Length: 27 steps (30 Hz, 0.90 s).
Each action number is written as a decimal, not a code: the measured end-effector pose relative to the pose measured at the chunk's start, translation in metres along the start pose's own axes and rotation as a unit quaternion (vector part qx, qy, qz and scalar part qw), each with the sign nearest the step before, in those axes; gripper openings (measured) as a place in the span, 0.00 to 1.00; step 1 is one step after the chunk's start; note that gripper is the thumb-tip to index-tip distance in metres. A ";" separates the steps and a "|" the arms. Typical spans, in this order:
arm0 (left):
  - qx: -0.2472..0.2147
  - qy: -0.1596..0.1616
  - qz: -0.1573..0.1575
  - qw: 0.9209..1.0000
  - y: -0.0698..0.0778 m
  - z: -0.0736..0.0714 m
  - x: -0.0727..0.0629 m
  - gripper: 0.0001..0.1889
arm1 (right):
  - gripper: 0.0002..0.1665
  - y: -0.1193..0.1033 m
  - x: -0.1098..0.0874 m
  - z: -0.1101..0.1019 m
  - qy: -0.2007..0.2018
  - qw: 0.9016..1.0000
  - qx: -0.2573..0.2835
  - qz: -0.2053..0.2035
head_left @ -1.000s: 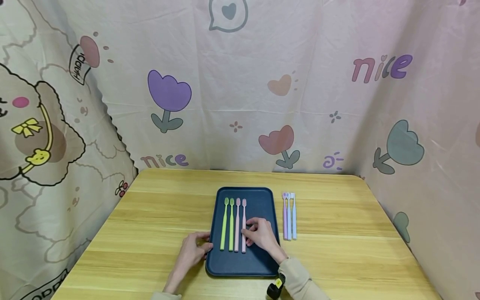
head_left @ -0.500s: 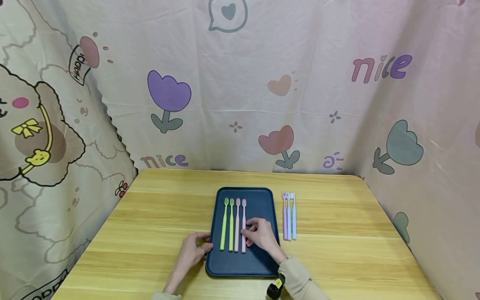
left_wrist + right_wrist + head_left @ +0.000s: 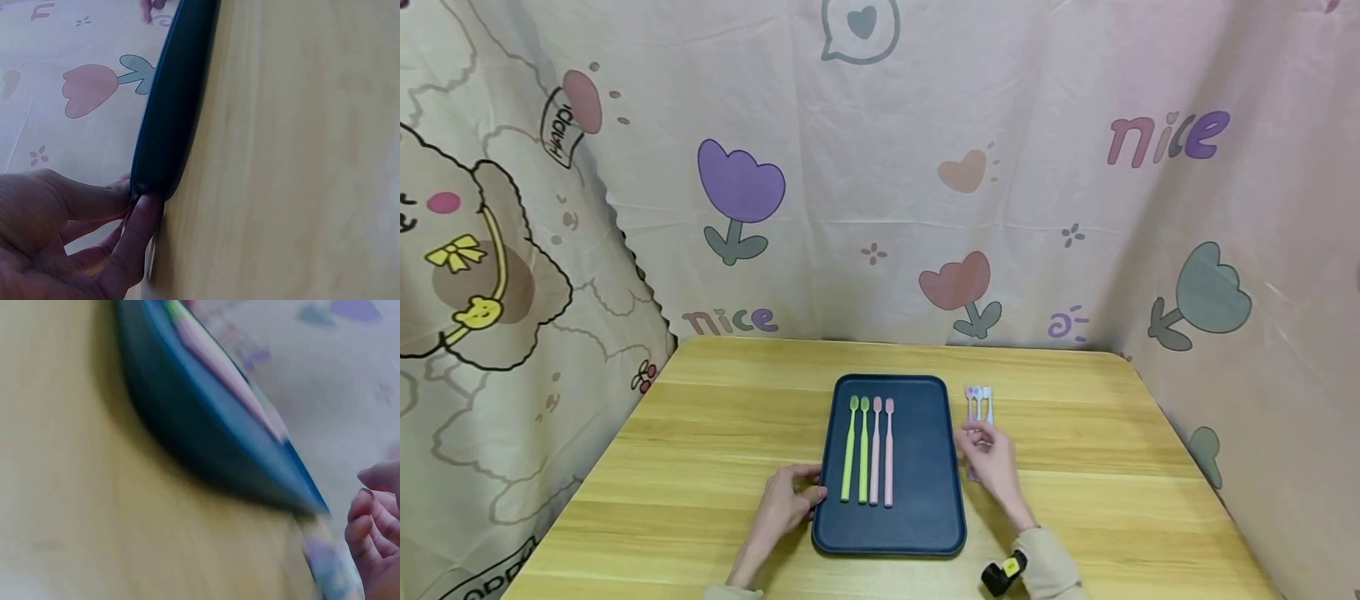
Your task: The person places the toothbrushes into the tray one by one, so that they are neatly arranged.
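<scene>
My left hand (image 3: 782,504) pinches the left rim of the dark blue tray (image 3: 925,521) between thumb and fingers, plain in the left wrist view too. Side by side on the tray lie a green toothbrush (image 3: 847,467), a second green one (image 3: 863,467), a pink toothbrush (image 3: 875,467) and a second pink one (image 3: 889,467). My right hand (image 3: 996,462) hovers over the purple toothbrush (image 3: 970,403) and two light blue toothbrushes (image 3: 988,408) right of the tray, hiding their lower handles. Its fingers (image 3: 359,528) are loosely bent and hold nothing in the right wrist view.
All this stands on a light wooden table (image 3: 700,433). A patterned curtain (image 3: 865,192) hangs behind and at both sides of it. A black and yellow device (image 3: 1003,573) sits at my right wrist.
My right hand has left the rightmost pink toothbrush on the tray and moved right, past the tray's edge, to the purple and blue toothbrushes. My left hand stays on the rim.
</scene>
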State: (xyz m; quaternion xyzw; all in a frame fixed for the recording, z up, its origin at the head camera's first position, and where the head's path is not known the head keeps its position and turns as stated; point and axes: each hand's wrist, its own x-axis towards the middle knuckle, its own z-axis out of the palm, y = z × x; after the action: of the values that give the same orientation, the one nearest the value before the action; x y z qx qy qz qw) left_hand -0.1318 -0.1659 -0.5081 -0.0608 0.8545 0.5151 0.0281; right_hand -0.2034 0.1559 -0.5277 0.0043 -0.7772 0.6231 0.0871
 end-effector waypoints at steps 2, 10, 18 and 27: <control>0.001 0.002 -0.003 1.000 0.000 0.000 0.000 0.19 | 0.14 0.005 0.005 -0.017 0.032 0.999 -0.025 0.001; 0.010 0.006 -0.003 1.000 0.000 0.000 -0.001 0.20 | 0.17 0.024 0.018 -0.052 0.030 0.994 -0.102 0.015; 0.008 0.003 0.003 1.000 -0.001 0.000 0.000 0.20 | 0.21 0.029 0.020 -0.054 0.002 0.993 -0.117 0.031; 0.014 0.007 0.005 1.000 0.000 0.000 -0.001 0.20 | 0.22 0.029 0.021 -0.057 -0.011 0.993 -0.103 0.058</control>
State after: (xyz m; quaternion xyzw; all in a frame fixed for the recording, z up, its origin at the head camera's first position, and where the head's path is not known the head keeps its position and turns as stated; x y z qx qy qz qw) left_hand -0.1310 -0.1656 -0.5081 -0.0602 0.8619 0.5031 0.0201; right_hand -0.2196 0.2199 -0.5414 -0.0423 -0.8370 0.5439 0.0422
